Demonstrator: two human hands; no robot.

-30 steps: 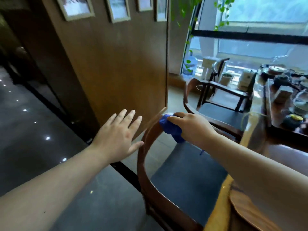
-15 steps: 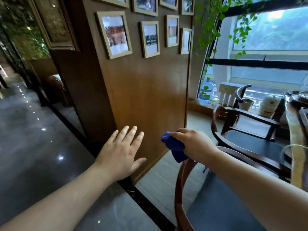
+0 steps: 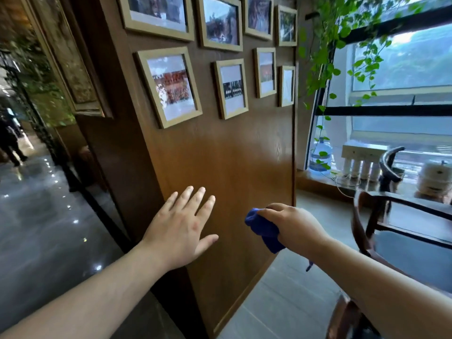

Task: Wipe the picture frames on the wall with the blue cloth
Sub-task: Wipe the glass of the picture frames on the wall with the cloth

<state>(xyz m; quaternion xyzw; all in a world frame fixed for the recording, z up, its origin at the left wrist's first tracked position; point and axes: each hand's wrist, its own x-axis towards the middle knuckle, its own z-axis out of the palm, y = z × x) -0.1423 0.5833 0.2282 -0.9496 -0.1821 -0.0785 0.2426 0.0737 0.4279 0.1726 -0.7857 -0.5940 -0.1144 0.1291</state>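
Head camera view. Since a second ago the view has lifted from a wooden chair up to the brown wooden wall panel [image 3: 232, 167], and the picture frames [image 3: 168, 86], which then showed only as a cropped row along the top edge, now fill the upper part of the panel in two rows. This suggests the person has turned to face the work, though no wiping has begun.

The right hand [image 3: 293, 228] is closed around the bunched blue cloth [image 3: 264, 231], held low in front of the panel, well below the lowest frames. The left hand [image 3: 181, 228] is empty, fingers spread flat, also low before the panel; whether it touches the wood cannot be told.

To the right of the panel, trailing green vines [image 3: 330, 45] hang near the rightmost frames and could brush a reaching arm. Further right, a window and a dark wooden chair [image 3: 371, 216] stand close by the right arm. Left of the panel, a glossy dark corridor floor [image 3: 36, 228] runs back.
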